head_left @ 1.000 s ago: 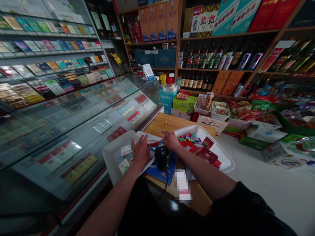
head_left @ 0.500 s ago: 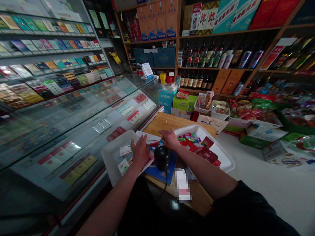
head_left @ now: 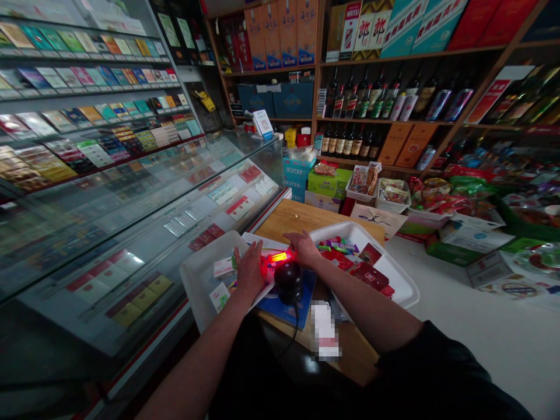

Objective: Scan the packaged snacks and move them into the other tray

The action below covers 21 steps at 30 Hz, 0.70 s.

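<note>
A black barcode scanner on a cable stands on a blue folder, and its red light falls on a slim, stick-shaped packet. The packet lies crosswise between my hands, just beyond the scanner head. My left hand grips the packet's left end, its upper fingers stretched over the rim of a whitish tray. At the other end, my right hand pinches the packet, with its index finger extended. Part of the grip is hidden by glare and the fingers. Small white boxes lie in the left tray.
At the right, a white tub holds colourful packets and a dark red box. Both containers rest on a wooden table. A glass display counter runs along the left. Bottle shelves and snack boxes stand behind.
The scanner's light has come on, turning the packet and nearby fingers bright red and yellow. Both hands have stayed almost in place, the right shifting very slightly to the right.
</note>
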Motion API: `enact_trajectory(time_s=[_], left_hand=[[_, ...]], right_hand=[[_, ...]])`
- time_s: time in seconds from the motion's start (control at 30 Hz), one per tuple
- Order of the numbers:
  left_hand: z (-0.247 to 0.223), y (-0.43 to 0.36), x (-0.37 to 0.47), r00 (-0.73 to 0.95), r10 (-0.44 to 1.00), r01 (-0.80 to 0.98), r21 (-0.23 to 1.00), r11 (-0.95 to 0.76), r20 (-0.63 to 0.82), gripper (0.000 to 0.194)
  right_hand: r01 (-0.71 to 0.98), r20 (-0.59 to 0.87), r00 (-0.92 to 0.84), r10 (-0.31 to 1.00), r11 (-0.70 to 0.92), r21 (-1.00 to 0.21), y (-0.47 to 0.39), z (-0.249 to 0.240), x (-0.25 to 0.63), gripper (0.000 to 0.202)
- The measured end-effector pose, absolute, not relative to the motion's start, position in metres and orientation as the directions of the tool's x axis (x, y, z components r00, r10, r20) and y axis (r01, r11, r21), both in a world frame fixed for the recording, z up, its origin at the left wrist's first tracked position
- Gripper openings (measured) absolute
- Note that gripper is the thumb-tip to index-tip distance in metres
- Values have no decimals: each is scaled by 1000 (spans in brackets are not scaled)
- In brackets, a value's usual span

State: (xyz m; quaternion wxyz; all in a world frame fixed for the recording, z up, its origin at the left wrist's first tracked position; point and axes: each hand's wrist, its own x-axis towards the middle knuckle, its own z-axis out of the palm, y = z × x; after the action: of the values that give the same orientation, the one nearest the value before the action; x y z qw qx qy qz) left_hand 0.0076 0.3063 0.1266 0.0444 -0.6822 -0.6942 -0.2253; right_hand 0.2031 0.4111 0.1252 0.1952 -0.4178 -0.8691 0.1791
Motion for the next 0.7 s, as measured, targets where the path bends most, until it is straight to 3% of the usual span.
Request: enact_trajectory(time_s=[0.43, 0.7], left_hand=[[139, 302, -9, -107, 923, 946, 323, -20, 370, 58], [151, 275, -44, -186, 932, 931, 359, 66, 311, 58]], right_hand=[[640, 162, -564, 810, 553, -534, 411, 147, 188, 62], [611, 180, -650, 738, 648, -455, 390, 164, 150, 54]])
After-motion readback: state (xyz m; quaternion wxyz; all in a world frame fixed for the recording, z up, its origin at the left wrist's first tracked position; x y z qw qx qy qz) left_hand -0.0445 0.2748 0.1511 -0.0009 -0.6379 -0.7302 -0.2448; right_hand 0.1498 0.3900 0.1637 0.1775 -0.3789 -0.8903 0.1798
